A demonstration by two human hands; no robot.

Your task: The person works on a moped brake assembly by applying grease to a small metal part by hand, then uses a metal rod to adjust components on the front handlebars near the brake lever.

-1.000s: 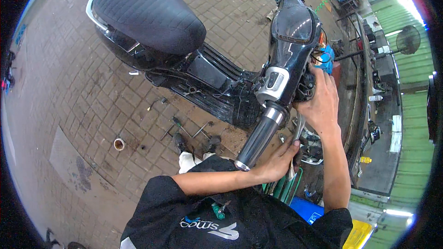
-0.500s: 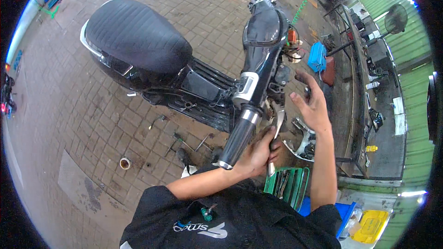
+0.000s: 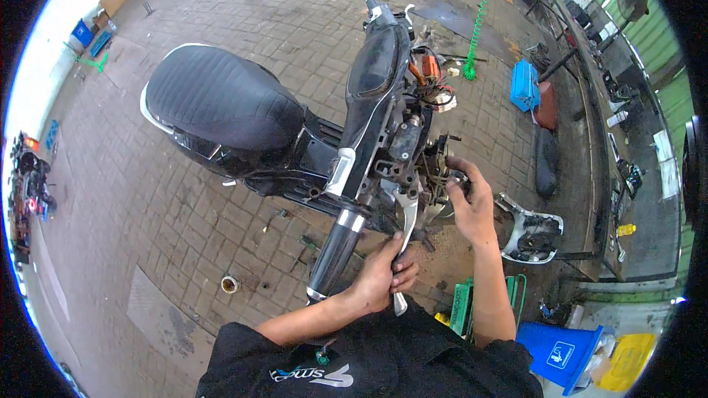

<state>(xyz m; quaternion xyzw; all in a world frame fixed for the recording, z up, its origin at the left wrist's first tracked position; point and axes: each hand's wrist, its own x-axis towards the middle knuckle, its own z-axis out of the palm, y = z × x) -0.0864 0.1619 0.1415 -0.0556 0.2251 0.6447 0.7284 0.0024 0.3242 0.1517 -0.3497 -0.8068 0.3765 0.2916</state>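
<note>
A black scooter stands before me, its front stripped so that bare parts and wires show. My left hand [image 3: 386, 269] is wrapped round the silver brake lever [image 3: 410, 210], below the black handlebar grip [image 3: 336, 250]. Its lower tip sticks out under my fingers. To the right, my right hand [image 3: 473, 210] is beside the exposed front mechanism [image 3: 435, 177], with thumb and fingers curled together. A small, dark, metallic piece shows between them, too small to name. The ribbed black seat [image 3: 221, 96] lies to the left of the handlebar.
A white-edged body panel [image 3: 531, 232] lies on the paving at right, near a workbench [image 3: 590, 140]. Further back is a blue toolbox [image 3: 524, 86]. Close to me are a green metal toolbox [image 3: 462, 306] and a blue bin [image 3: 559, 354]. An open can [image 3: 231, 284] stands at left.
My right hand has come in beside the scooter's front parts, and its spread fingers have curled together. My left hand still grips the brake lever. The whole view has shifted.
</note>
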